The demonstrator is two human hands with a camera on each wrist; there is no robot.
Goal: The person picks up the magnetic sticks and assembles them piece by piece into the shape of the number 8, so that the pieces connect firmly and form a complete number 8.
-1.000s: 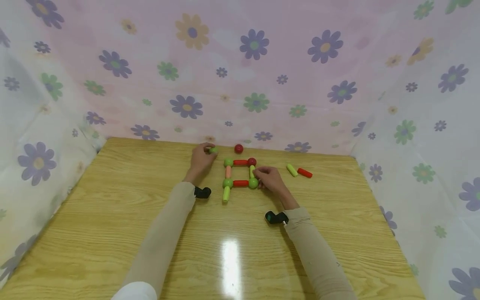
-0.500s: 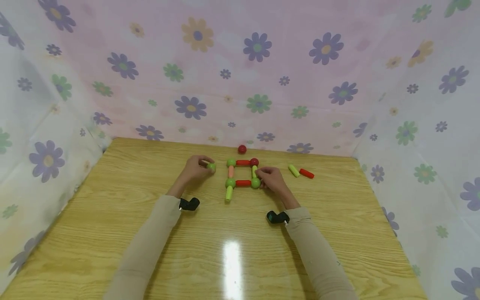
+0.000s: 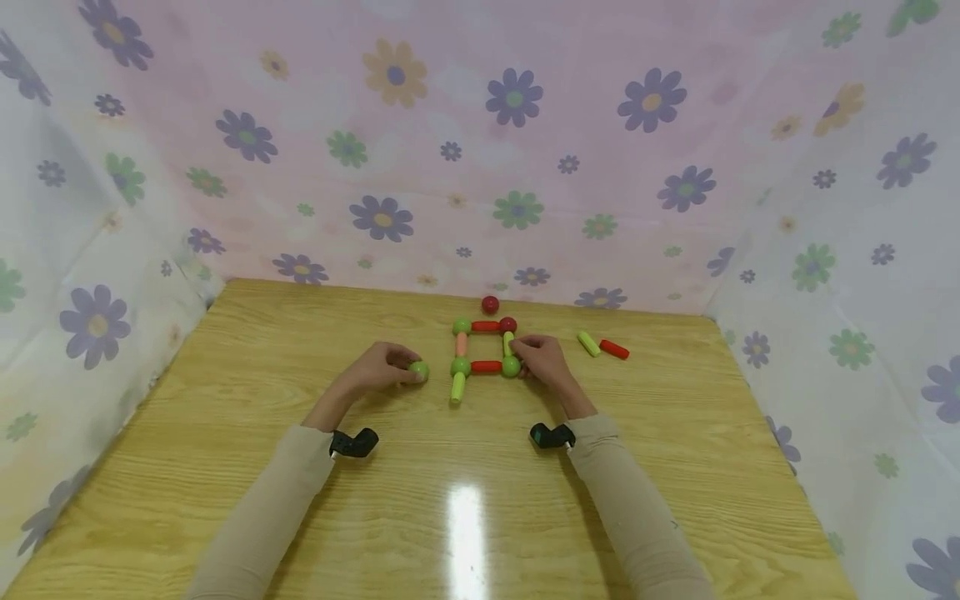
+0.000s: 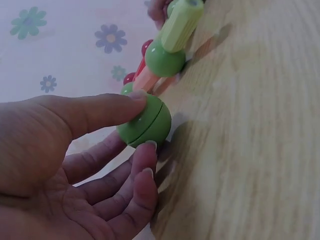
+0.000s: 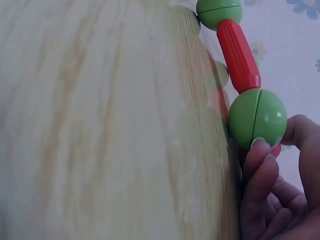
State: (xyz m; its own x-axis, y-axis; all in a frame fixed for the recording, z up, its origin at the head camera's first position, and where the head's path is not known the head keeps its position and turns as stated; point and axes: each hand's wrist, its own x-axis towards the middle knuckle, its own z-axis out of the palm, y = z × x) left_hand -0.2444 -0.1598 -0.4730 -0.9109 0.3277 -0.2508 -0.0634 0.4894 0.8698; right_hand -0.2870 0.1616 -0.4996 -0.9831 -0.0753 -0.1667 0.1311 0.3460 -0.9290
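1. Lying flat on a wood-grain worktop: a square frame of toy rods and balls.
2. At the frame's corners: back-left green ball, back-right red ball, front-left green ball, front-right green ball.
3. Along the frame's sides: back red rod, front red rod, orange-pink rod on the left, yellow-green side rod on the right.
4. Jutting from the frame's front-left corner, toward the camera wearer: a yellow-green end rod.
5. Left of the frame, near its front-left corner but apart from it: left hand, grip clamped on a smooth, seamed green ball between thumb and fingertips.
6. At the frame's right side: right hand, grip clamped on the yellow-green side rod, one fingertip against the front-right green ball.
7. Behind the frame, near its back-right corner: a loose red ball.
8. Right of the frame, past the right hand: a loose yellow-green rod and a loose red rod, just beside each other.
9. In front of the frame: beige sleeves and black wrist cameras.
10. Behind the frame, upright: flower-printed cloth.
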